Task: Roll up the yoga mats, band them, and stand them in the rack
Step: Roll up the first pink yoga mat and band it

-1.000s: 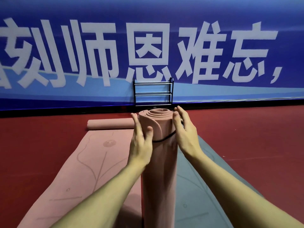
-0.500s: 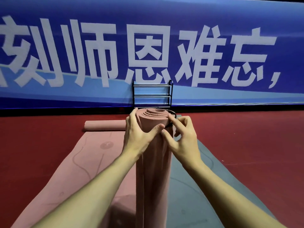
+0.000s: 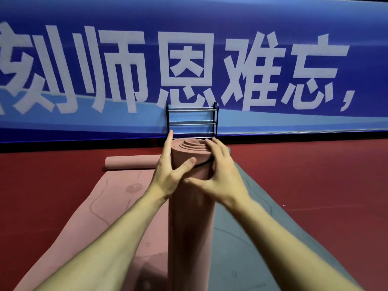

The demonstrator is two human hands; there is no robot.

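Banner cloth, blue with big white letters, covers the wall along the far edge of the floor. The floor is red. Two mats lie flat on it, side by side, running from the near edge toward the wall. The pink mat is on the left, with its far end rolled up a little. The grey mat is on the right. Where the two meet stands the rolled mat, pink and upright, right in front of the person. Its bottom end is out of view. The rack stands at the far edge of the floor, against the banner, well apart from the roll.

The left hand has its grip round the top of the roll, thumb in front and fingers behind. The right hand has its grip round the other side, fingers over the top rim. A thin black band goes round the roll just under the top and runs in under the right hand. I cannot tell if the fingers pinch it.

I think the step now is banding. To do it well, the left grip should squeeze tight so the layers do not spring loose. The right hand should slide the band down a bit, away from the rim, so it cannot pop off. The band looks slanted, and it should sit level all round. The roll is tall and soft and may tip, so hold it straight.
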